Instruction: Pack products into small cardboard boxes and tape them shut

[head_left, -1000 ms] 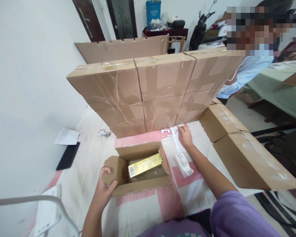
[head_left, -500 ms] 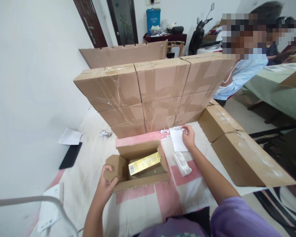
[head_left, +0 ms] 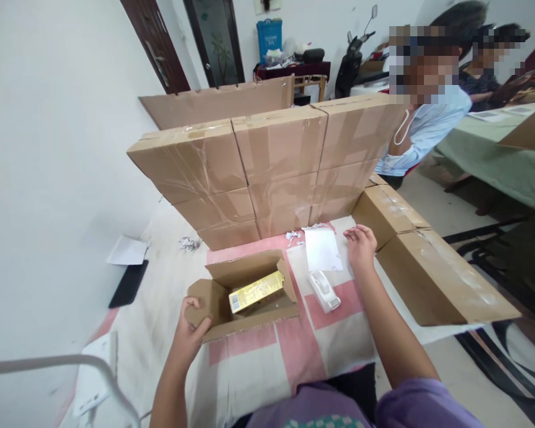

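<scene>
Our left hand (head_left: 189, 333) gripped the carton flap (head_left: 206, 302); our right hand (head_left: 361, 246), loosely open and empty, was just right of the paper sheet (head_left: 322, 249)

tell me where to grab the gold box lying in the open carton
Come from above: the open carton walls it in. Take the gold box across its two long edges near the middle; it lies slanted, broad face up, ends close to the flaps. The left hand holds the carton's left flap, so the free right hand likely suits.
</scene>
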`<state>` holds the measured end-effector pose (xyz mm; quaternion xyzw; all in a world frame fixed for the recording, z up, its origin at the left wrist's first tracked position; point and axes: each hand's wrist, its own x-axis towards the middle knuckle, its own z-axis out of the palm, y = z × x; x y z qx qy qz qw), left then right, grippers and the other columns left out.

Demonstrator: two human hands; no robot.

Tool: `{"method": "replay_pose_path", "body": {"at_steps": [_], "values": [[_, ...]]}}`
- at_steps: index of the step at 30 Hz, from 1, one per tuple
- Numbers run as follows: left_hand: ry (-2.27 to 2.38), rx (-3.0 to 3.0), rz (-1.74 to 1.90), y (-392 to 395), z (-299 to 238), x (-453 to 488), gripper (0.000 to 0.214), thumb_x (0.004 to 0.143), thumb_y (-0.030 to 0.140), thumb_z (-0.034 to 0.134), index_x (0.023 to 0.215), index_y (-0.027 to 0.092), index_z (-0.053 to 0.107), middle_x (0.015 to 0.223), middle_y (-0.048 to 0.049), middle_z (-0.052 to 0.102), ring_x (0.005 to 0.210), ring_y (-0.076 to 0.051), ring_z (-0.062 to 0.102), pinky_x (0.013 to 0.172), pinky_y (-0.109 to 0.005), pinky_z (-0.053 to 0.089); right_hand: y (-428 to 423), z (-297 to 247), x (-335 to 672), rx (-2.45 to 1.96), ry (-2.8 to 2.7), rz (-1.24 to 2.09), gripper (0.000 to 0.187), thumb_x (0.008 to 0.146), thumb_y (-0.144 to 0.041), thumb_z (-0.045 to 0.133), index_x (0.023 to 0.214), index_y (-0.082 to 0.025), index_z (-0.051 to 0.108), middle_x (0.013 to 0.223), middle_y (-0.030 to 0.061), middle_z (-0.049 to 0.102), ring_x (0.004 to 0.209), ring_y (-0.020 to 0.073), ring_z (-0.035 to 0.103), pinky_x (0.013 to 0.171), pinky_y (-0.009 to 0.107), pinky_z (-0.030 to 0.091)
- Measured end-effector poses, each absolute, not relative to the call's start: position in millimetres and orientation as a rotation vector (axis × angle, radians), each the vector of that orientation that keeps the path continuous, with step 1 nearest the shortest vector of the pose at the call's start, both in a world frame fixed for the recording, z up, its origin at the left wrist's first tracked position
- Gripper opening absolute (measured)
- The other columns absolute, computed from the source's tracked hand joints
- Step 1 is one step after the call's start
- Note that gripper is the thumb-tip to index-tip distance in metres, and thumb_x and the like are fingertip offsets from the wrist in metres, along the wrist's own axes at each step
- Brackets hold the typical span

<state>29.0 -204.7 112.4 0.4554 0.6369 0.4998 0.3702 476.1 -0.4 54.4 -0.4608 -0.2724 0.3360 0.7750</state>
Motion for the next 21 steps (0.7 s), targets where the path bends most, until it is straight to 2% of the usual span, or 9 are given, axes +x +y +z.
{"method": "replay_pose_path", "body": {"at_steps": [4,10,12,14,17,19,21], "values": [[1.645,1.179,1.282,-204.6,110.7,28.7,0.042,0.071,0.035,0.071,0.095,0.025,0.038,0.092,0.0025,0.046,0.074,-0.014,0.046,0.065,-0.024,0.038,-38.4,61.4,482.2,-1.105,-0.712,0.692,0.020,0.074,-0.033,0.073,0.085,-0.021,0.063,0.074,-0.0014,0.066,0.066,0.0140,0.062,0.070,0.031,0.051],[1.645,1.184,1.261,-203.0,103.5,22.8,0.044,0.072,0.038,0.072,0.097,0.025,0.038,0.095,0.0024,0.048,0.074,-0.015,0.050,0.063,-0.024,0.041,-123.8,64.2,456.7,-1.233,-0.983,0.687,0.010,0.085,-0.030,0.071,0.086,-0.021,0.069,0.082,0.0024,0.069,0.080,0.0189,0.064,0.080,0.035,0.050],[1.650,1.223,1.231,-203.1,99.9,18.7,0.044,0.073,0.039,0.073,0.098,0.026,0.039,0.095,0.0023,0.049,0.073,-0.015,0.051,0.062,-0.025,0.043,-149.0,71.1,436.0,-1.225,-1.104,0.708,0.011,0.090,-0.032,0.067,0.092,-0.022,0.072,0.091,0.0052,0.071,0.091,0.0225,0.066,0.087,0.038,0.051],[1.673,1.325,1.171,-203.9,95.4,14.6,0.043,0.074,0.040,0.074,0.100,0.025,0.043,0.097,0.0009,0.052,0.077,-0.017,0.055,0.065,-0.027,0.047,-166.5,82.1,412.1,-1.148,-1.325,0.728,0.020,0.096,-0.033,0.061,0.110,-0.025,0.073,0.113,0.0088,0.072,0.112,0.0265,0.065,0.100,0.044,0.049],[1.694,1.496,1.105,-205.8,83.0,10.1,0.051,0.078,0.047,0.076,0.119,0.023,0.054,0.120,-0.0065,0.059,0.108,-0.026,0.062,0.092,-0.037,0.053,-176.1,98.0,379.3,-0.936,-1.758,0.809,0.040,0.105,-0.040,0.047,0.141,-0.029,0.060,0.144,0.0091,0.061,0.142,0.0287,0.047,0.118,0.052,0.037],[1.632,1.512,1.189,-206.7,68.4,7.2,0.074,0.080,0.062,0.072,0.140,0.024,0.052,0.142,-0.0121,0.054,0.131,-0.033,0.055,0.110,-0.046,0.047,-174.2,102.3,364.9,-0.811,-1.934,0.902,0.051,0.107,-0.054,0.034,0.146,-0.030,0.057,0.145,0.0080,0.061,0.148,0.0296,0.040,0.120,0.054,0.032],[1.542,1.483,1.344,-208.0,50.2,3.3,0.109,0.069,0.091,0.059,0.153,0.022,0.042,0.155,-0.0165,0.045,0.141,-0.040,0.048,0.117,-0.052,0.041,-169.8,100.5,357.7,-0.726,-1.977,0.971,0.073,0.101,-0.074,0.022,0.144,-0.028,0.059,0.137,0.0093,0.067,0.146,0.0325,0.042,0.120,0.055,0.031]]}}
